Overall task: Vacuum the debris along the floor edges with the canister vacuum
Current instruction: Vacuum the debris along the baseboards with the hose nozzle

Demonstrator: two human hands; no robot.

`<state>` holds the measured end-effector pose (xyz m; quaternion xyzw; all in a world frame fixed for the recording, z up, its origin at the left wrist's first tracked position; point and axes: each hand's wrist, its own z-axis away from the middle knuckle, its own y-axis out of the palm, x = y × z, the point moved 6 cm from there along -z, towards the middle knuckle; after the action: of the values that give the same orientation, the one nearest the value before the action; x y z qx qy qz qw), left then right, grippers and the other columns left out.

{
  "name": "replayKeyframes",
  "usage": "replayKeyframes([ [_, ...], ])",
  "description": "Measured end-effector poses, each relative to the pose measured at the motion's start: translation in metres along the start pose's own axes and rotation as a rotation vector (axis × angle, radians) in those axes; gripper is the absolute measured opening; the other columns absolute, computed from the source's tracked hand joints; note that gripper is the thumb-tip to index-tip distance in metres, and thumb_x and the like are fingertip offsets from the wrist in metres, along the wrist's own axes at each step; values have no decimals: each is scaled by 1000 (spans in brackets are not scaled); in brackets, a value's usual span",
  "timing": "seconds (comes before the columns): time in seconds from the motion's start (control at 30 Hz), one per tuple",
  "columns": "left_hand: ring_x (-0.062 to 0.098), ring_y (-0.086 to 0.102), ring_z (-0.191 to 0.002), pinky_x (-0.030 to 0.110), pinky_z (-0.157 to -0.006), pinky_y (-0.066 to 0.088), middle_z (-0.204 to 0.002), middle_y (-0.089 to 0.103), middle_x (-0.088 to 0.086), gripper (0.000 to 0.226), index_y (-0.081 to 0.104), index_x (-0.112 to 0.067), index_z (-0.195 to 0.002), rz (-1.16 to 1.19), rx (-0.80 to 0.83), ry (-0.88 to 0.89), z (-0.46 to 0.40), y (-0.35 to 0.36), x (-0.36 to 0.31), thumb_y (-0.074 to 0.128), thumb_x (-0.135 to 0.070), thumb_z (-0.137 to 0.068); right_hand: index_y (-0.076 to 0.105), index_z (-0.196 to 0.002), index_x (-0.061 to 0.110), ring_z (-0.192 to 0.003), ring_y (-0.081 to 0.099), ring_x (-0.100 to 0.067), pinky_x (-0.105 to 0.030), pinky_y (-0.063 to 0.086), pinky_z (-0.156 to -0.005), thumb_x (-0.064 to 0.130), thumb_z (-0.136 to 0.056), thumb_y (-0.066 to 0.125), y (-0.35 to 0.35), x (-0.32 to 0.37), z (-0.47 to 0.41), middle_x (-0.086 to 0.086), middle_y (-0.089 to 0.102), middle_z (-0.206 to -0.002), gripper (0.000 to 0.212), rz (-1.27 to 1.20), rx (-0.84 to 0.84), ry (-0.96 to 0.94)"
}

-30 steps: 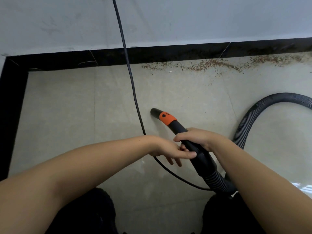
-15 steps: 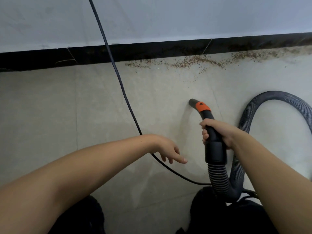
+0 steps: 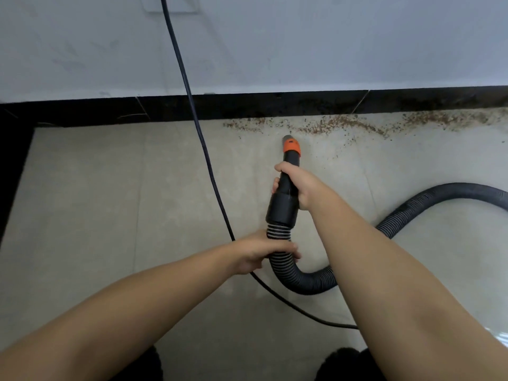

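Note:
A black vacuum nozzle with an orange collar points at the wall, its tip just short of a band of brown debris lying along the black baseboard. My right hand grips the nozzle's black tube behind the collar. My left hand holds the ribbed black hose just below the cuff. The hose loops right and runs off the frame's right edge. The canister is not in view.
A black power cord hangs from a wall outlet and crosses the beige tile floor under my left wrist. The baseboard turns a corner at the far left. My dark shoes show at the bottom edge.
The nozzle has swung forward to the debris band by the wall. My left hand, free before, has moved right and taken hold of the ribbed hose.

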<state>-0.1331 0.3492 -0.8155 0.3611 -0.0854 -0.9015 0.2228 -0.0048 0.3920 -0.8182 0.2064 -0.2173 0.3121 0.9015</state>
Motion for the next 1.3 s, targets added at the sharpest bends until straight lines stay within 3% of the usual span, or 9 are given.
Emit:
replayKeyframes([
  [0.1, -3, 64, -69, 13, -59, 40, -81, 67, -4, 15, 62, -18, -74, 107, -124, 36, -8, 5, 8, 60, -18, -88, 45, -80, 8, -35, 50, -15, -23, 49, -43, 13, -87, 59, 22, -1, -7, -5, 52, -45, 17, 211, 87, 30],
  [0.2, -2, 62, -71, 14, -63, 33, -77, 67, -7, 16, 61, -19, -72, 185, -201, 72, -15, 7, 8, 61, -21, -88, 46, -80, 8, -35, 51, -16, -23, 49, -43, 13, -86, 60, 31, 2, -12, -5, 53, -44, 16, 324, 100, 9],
  [0.37, 5, 63, -63, 14, -64, 46, -70, 66, -1, 14, 58, -17, -74, 254, -187, 75, -29, 25, -6, 61, -19, -88, 45, -82, 6, -32, 55, -16, -23, 50, -39, 11, -87, 59, -14, 26, -12, -11, 55, -55, 16, 354, -151, -53],
  [0.5, 12, 61, -59, 31, -75, 51, -65, 64, 3, 12, 56, -14, -76, 359, -215, 61, -47, 62, -13, 64, -12, -85, 46, -81, 6, -35, 56, -16, -24, 51, -41, 10, -87, 60, -54, 41, -1, -11, 56, -60, 15, 429, -247, -32],
  [0.7, 15, 54, -53, 24, -60, 48, -62, 58, 5, 10, 57, -8, -80, 476, -540, 113, -68, 61, -16, 66, -11, -80, 44, -83, 9, -35, 48, -19, -27, 46, -46, 5, -85, 57, -61, 47, -17, -10, 50, -57, 14, 366, -291, -145],
  [0.97, 12, 55, -44, 21, -49, 47, -51, 58, 1, 12, 54, -11, -76, 790, -741, 114, -51, 47, 12, 63, -7, -82, 47, -78, 11, -38, 47, -19, -24, 46, -42, 7, -81, 58, 15, 11, -30, -8, 51, -56, 12, 591, -37, -127],
  [1.13, 12, 54, -46, 23, -52, 46, -47, 58, -2, 11, 54, -12, -77, 798, -826, 133, -34, 26, 18, 64, -10, -81, 47, -80, 10, -41, 48, -20, -25, 47, -45, 7, -81, 58, 53, -1, -30, -8, 51, -57, 11, 630, 71, -91],
  [1.3, 14, 53, -43, 21, -48, 46, -49, 57, 2, 14, 53, -12, -73, 739, -806, 143, -29, 11, 9, 63, -8, -82, 47, -77, 9, -41, 47, -20, -22, 46, -40, 5, -83, 57, 55, 10, -33, -9, 49, -56, 12, 547, 28, -109],
])
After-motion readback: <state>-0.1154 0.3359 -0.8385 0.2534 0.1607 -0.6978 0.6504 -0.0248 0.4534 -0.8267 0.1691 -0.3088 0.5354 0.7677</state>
